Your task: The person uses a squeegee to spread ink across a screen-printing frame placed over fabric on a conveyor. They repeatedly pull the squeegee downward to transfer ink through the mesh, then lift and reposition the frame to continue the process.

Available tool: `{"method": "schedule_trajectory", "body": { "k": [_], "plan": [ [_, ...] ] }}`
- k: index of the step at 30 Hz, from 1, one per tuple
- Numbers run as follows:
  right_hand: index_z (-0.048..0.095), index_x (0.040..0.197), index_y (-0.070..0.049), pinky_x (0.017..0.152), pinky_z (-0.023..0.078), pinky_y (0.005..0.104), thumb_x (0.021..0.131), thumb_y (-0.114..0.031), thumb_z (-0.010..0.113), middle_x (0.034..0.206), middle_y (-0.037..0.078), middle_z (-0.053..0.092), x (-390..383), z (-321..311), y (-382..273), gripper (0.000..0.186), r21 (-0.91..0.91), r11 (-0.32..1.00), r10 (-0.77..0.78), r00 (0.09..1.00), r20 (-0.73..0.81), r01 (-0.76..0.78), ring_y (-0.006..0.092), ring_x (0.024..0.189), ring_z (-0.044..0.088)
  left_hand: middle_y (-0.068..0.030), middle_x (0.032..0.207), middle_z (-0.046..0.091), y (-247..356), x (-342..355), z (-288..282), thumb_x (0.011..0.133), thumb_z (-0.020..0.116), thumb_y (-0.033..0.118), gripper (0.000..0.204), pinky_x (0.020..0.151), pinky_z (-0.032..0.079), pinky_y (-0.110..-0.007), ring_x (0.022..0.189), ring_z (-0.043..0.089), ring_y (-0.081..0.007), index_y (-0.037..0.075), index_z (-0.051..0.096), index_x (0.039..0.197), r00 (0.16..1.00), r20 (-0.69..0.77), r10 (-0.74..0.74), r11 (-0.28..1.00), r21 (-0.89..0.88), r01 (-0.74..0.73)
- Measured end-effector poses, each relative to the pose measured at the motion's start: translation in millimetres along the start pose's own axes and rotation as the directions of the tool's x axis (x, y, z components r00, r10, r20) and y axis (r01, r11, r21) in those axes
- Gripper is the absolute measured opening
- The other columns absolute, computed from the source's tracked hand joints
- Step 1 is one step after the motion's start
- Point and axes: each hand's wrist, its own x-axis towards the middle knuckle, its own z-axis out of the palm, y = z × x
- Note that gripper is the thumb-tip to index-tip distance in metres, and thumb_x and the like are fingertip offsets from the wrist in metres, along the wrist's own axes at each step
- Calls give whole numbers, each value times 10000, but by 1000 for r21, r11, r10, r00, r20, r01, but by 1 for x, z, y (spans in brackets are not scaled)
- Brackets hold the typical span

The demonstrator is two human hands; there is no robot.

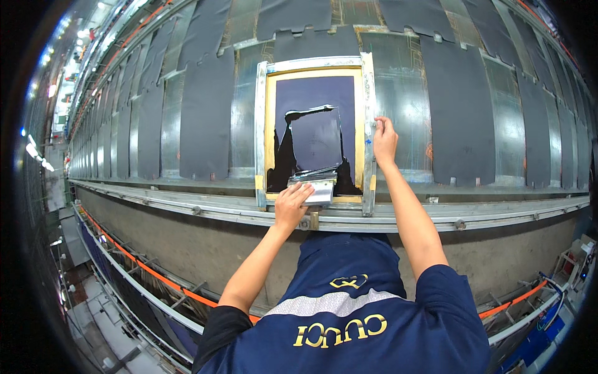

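A silver-and-yellow screen frame (pixel 367 87) holds a dark purple mesh (pixel 312 87), with black ink (pixel 285 159) spread around a rectangle in its lower part. My left hand (pixel 293 202) grips a wide metal squeegee (pixel 321 194) at the near end of the mesh, just inside the lower bar. My right hand (pixel 385 140) is closed on the frame's right rail, its fingertips at the outer edge.
Rows of dark grey sheets (pixel 456 112) and greenish glassy panels (pixel 393 106) cover the long table on both sides and beyond the frame. A metal rail (pixel 486 214) runs along the near edge; an orange strip (pixel 156 271) and cables (pixel 548 311) are lower down.
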Motion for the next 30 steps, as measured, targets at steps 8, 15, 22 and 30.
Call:
{"method": "schedule_trajectory", "body": {
  "k": [8, 15, 22, 30],
  "plan": [
    [678, 1104, -52, 685, 476, 442, 1052, -185, 542, 762, 174, 636, -1, 2, 7, 197, -83, 996, 36, 999, -9, -37, 324, 698, 615, -33, 1128, 772, -29, 76, 14, 736, 689, -45, 477, 913, 559, -444, 1082, 721, -270, 177, 767, 1150, 997, -74, 24, 1000, 15, -23],
    [670, 1102, -39, 731, 502, 461, 1050, -174, 537, 856, 212, 694, -1, -1, -4, 196, -89, 994, 66, 997, 38, -62, 394, 768, 664, -10, 1029, 788, -65, 206, 5, 757, 677, -23, 329, 796, 559, -404, 962, 742, -222, 176, 795, 990, 987, -154, -38, 999, -10, 37],
    [676, 1113, -38, 738, 503, 450, 1057, -182, 531, 861, 202, 699, -4, -4, -2, 212, -96, 990, 101, 995, 23, -99, 375, 773, 668, 21, 1069, 782, -33, 105, 25, 751, 672, -55, 366, 815, 540, -388, 1014, 734, -188, 190, 762, 1008, 988, -153, 37, 997, 78, -25],
    [673, 1112, -34, 762, 515, 453, 1058, -179, 528, 905, 212, 716, 2, 0, 1, 212, -102, 994, 30, 1000, 2, -30, 387, 820, 695, -64, 1040, 782, -56, 165, 14, 741, 663, -52, 362, 819, 577, -420, 986, 737, -290, 157, 806, 1001, 983, -131, -128, 988, -106, 114]
  ]
}}
